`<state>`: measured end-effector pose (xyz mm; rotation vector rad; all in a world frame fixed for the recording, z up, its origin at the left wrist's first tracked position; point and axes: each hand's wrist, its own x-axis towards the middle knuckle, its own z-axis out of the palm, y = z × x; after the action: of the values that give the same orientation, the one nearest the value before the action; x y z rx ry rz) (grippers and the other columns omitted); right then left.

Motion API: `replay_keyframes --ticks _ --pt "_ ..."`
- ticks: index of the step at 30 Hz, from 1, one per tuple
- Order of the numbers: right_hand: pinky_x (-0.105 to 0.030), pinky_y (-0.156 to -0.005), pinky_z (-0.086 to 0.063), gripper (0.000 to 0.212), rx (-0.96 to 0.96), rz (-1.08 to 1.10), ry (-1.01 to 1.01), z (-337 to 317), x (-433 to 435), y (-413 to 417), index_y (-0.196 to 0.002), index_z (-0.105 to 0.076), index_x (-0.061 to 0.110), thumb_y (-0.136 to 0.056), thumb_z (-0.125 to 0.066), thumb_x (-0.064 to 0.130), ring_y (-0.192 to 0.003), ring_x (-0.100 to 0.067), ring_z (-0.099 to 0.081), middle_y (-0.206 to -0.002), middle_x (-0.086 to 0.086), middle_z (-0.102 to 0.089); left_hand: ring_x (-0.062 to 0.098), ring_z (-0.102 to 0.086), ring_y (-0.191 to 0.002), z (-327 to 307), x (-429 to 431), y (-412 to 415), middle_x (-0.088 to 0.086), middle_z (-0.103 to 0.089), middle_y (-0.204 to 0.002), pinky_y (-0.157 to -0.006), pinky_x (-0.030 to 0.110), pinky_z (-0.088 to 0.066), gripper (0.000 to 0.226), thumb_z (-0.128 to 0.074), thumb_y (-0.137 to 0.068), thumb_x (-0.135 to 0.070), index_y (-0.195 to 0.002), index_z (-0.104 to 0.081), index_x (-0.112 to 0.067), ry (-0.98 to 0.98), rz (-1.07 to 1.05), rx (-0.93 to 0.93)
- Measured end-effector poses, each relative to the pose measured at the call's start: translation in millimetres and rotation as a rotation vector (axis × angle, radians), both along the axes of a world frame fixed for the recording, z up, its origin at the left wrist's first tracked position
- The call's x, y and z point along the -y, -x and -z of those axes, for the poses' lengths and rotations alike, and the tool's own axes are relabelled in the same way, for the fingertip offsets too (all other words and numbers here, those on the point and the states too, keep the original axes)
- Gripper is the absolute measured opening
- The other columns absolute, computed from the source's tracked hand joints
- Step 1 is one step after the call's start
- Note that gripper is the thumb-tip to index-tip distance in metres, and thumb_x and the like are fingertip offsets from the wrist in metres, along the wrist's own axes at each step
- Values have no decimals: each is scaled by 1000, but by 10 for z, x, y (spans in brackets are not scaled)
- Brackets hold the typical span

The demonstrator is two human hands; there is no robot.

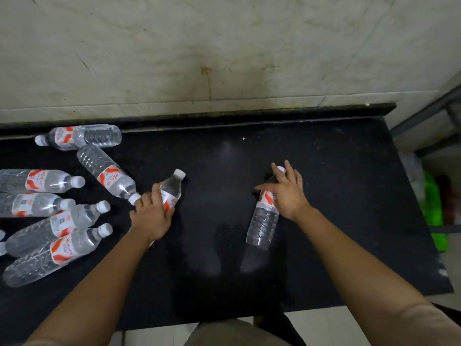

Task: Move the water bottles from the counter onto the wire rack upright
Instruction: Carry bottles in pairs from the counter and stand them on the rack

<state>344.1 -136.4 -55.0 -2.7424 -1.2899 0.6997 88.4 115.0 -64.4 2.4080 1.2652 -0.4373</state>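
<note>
Several clear water bottles with red-and-white labels and white caps lie on their sides on the black counter point(324, 221) at the left. My left hand point(152, 218) is closed around the lower body of one bottle point(172, 188), whose cap points up and away. My right hand point(287, 193) rests on the upper part of another bottle point(263, 223) at mid-counter, fingers spread over its neck and label; its base points toward me. The wire rack shows only as grey metal bars point(424, 113) at the far right.
A stained pale wall rises behind the counter. The nearest loose bottle point(109, 174) lies with its cap touching my left hand. Beyond the counter's right edge, something green point(434, 211) and clear plastic sit lower down. The counter's front edge is near my body.
</note>
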Motion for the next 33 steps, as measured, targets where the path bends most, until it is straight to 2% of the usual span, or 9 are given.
replay_keyframes --ticks 3,5,7,10,13,17,23,28,33 --pt "-52 -124 -13 61 -37 405 -295 -5 26 148 -150 -46 31 -95 -56 6 -155 -36 -3 -167 -15 -16 41 -26 -141 -11 22 -10 19 -28 -155 -111 62 -28 80 -52 -99 -46 -157 -5 -19 64 -45 22" --pt "-50 -121 -24 62 -108 723 -384 -22 -18 268 -158 -28 19 -102 -51 29 -152 -34 -15 -165 -17 -20 40 -26 -141 -34 96 -28 17 -28 -154 -111 61 -27 82 -54 -98 -45 -158 -4 -21 113 -74 41" --pt "-50 -113 -33 89 -151 858 -263 -23 -99 428 -159 -16 11 -95 -51 61 -147 -35 -27 -160 -18 -29 39 -27 -140 -55 210 -33 15 -28 -154 -112 61 -27 82 -55 -97 -45 -157 -4 -24 143 -70 48" --pt "-49 -101 -42 109 -278 900 -83 12 -204 682 -159 -7 18 -81 -57 76 -134 -37 -43 -149 -17 -39 35 -32 -136 -68 398 -23 9 -33 -150 -110 59 -28 81 -60 -93 -44 -155 -10 -31 167 -24 79" --pt "-42 -88 -44 102 -357 889 -40 26 -245 753 -157 -4 31 -81 -59 71 -116 -36 -58 -136 -15 -48 32 -38 -132 -71 522 -29 5 -39 -146 -109 57 -30 87 -67 -85 -53 -152 -17 -32 163 1 79" --pt "-35 -80 -50 94 -385 796 -30 -59 -196 719 -151 -20 30 -76 -67 61 -101 -28 -62 -119 -6 -62 32 -48 -129 -57 547 -81 7 -49 -142 -106 54 -38 82 -69 -83 -57 -148 -31 -24 181 -69 33" --pt "-34 -76 -44 82 -266 768 -193 -489 34 772 -139 -34 35 -69 -73 51 -102 -32 -64 -112 -5 -68 24 -66 -103 -423 446 -106 -2 -70 -110 -86 35 -50 68 -84 -71 -48 -127 -55 -22 271 -96 336" --pt "-37 -80 -47 83 -171 813 -388 -960 199 744 -134 -35 41 -62 -74 50 -101 -29 -63 -111 1 -65 17 -69 -97 -868 443 -468 -9 -70 -104 -89 42 -56 58 -91 -65 -32 -113 -58 -30 448 -164 667" --pt "-40 -91 -51 85 -114 969 -630 -1370 581 824 -134 -37 43 -58 -75 47 -102 -22 -64 -115 8 -66 20 -71 -91 -1237 770 -941 0 -70 -102 -84 45 -59 61 -88 -60 -24 -112 -55 -25 581 -107 878"
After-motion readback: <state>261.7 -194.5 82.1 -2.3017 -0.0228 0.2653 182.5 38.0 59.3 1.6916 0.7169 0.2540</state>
